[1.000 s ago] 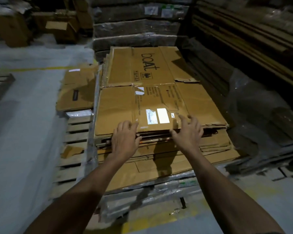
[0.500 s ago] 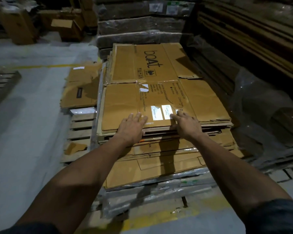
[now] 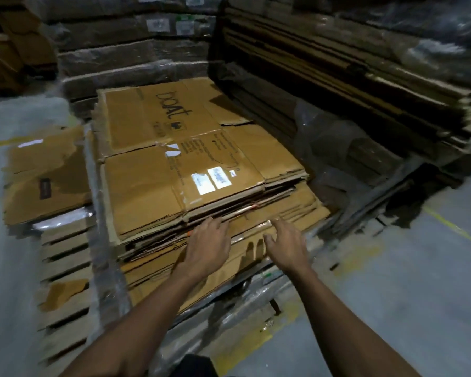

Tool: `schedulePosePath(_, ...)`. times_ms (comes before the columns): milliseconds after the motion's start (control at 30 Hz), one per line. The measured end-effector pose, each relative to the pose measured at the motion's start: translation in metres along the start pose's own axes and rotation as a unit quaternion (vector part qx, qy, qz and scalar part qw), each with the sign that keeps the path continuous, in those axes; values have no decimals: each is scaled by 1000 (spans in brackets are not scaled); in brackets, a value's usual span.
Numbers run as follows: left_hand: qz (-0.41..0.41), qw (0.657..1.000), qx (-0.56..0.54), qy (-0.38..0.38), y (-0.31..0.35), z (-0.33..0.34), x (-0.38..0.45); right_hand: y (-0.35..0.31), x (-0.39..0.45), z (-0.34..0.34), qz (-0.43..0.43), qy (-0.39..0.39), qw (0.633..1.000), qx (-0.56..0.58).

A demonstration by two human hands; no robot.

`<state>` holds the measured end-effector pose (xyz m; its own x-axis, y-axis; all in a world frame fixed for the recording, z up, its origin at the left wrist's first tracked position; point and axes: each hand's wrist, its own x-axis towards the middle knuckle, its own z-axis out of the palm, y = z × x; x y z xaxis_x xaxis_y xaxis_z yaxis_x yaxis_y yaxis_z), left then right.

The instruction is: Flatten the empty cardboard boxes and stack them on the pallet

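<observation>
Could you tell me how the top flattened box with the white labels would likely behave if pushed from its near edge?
The top flattened box probably slides easily over the stack. Being thin and creased, it may buckle or flop at its folds.

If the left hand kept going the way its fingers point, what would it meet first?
Most likely the near edge of the stack of flattened boxes; the left hand has its fingertips at or just short of it, contact unclear.

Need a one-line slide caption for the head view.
Both hands, left and right, open at the near edge of the flattened cardboard stack on the wooden pallet.
</observation>
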<state>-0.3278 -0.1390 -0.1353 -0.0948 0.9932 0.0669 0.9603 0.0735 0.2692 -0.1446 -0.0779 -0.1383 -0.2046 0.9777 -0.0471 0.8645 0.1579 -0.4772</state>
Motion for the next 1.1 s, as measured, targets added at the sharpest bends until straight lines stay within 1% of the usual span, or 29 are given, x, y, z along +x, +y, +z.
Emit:
schedulePosePath(100, 74, 996, -10, -39, 0, 17, 1, 20, -44, 7, 93, 20, 995, 4)
schedulePosePath(200, 141, 985, -33, -91, 4, 32, -2, 30, -96, 16, 197, 48, 979, 20)
schedulePosePath(300, 231, 963, -40, -130, 17, 44, -19, 30, -158, 27, 310, 88, 946, 39)
schedulePosePath(367, 269, 950, -37, -153, 28, 48, -37, 30, -197, 34, 374, 104, 920, 56)
schedulePosePath(467, 346, 914, -21, -212, 49, 56, -78, 24, -269, 41, 465, 138, 871, 75)
schedulePosePath(533, 374, 895, -13, -242, 61, 62, -105, 19, -310, 45, 515, 159, 838, 81)
schedulePosePath(667, 465, 842, 0, -273, 94, 68, -171, 13, -402, 57, 606, 212, 760, 97)
schedulePosePath(767, 515, 809, -15, -283, 123, 65, -226, 5, -466, 65, 656, 248, 703, 117)
schedulePosePath(867, 568, 768, -4, -294, 153, 66, -288, -5, -534, 75, 691, 289, 649, 137)
schedulePosePath(900, 588, 752, -1, -299, 164, 66, -315, -9, -562, 79, 703, 298, 629, 143)
schedulePosePath(967, 613, 730, 3, -301, 179, 66, -357, -16, -603, 82, 721, 312, 601, 144)
schedulePosePath(1100, 659, 683, 17, -314, 209, 68, -465, -32, -703, 93, 757, 352, 529, 151)
